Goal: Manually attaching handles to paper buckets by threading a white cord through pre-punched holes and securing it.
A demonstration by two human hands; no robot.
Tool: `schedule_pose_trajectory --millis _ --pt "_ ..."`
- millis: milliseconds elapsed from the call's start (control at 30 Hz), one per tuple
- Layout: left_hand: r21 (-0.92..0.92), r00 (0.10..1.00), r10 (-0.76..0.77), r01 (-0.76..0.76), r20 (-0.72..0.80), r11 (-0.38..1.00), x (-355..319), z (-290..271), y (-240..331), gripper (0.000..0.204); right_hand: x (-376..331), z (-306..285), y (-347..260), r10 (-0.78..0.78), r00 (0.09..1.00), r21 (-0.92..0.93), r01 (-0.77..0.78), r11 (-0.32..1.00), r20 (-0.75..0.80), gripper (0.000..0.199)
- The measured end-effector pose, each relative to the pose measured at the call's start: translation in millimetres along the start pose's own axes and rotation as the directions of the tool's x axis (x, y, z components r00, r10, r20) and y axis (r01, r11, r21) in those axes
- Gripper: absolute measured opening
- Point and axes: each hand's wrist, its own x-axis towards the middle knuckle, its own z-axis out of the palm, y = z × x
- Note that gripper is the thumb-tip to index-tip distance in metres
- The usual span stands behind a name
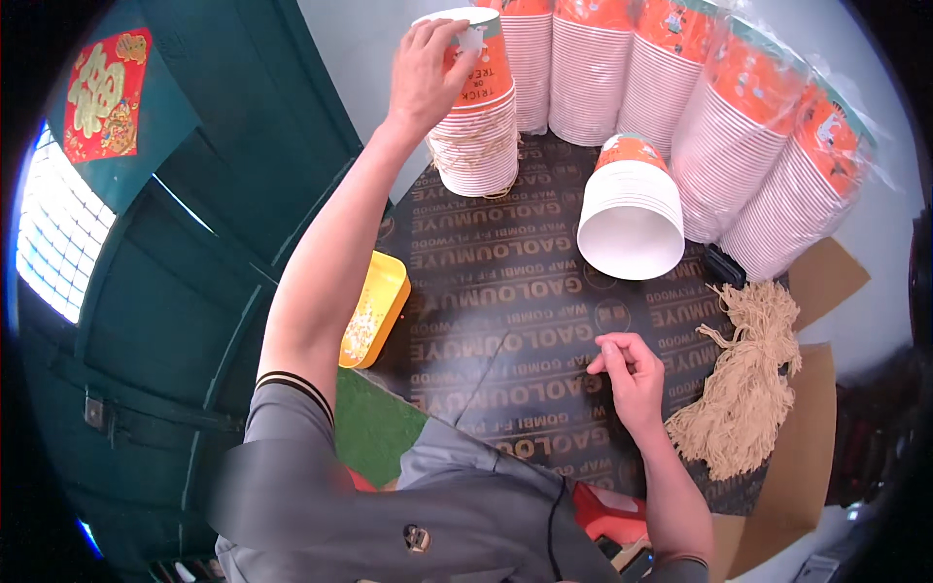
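My left hand (428, 68) reaches up and grips the rim of the top cup on a stack of orange-and-white paper cups (476, 126) standing at the far left of the dark board (505, 321). A thin tan string runs around that stack. My right hand (627, 369) rests low over the board, fingers pinched together on what looks like a thin string. A bundle of tan strings (743, 389) lies just to its right. A shorter cup stack (632, 209) lies tilted with its white open mouth toward me.
Several tall cup stacks wrapped in clear plastic (768, 126) lean along the back. A yellow tray (374, 311) sits at the board's left edge. Brown cardboard (807, 447) lies at the right. A dark green door with a red paper decoration (107, 92) stands to the left.
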Motion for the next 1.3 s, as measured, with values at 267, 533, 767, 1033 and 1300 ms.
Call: schedule_pose_trajectory --millis 267,533,767,1033,1300 --pt "0.111 0.997 -0.027 0.019 0.069 0.994 0 -12 12 0.046 12 -11 7 -0.033 0.992 -0.054 0.027 0.998 -0.121 0.017" --pt "-0.384 0.730 -0.295 0.605 0.616 0.697 -73 6 162 0.026 60 -46 -15 -0.192 0.901 -0.170 0.135 0.976 -0.388 0.043" --pt "-0.443 0.687 -0.488 0.723 0.538 0.529 -144 20 231 0.022 91 -57 4 -0.184 0.902 -0.212 0.106 0.971 -0.391 0.040" --pt "-0.425 0.633 -0.535 0.773 0.560 0.470 -148 21 232 0.020 103 -65 12 -0.128 0.946 -0.024 0.126 0.992 -0.299 0.037" --pt "-0.373 0.651 -0.538 0.754 0.536 0.541 -143 16 233 0.019 106 -66 13 -0.154 0.936 -0.058 0.143 0.988 -0.315 0.039"
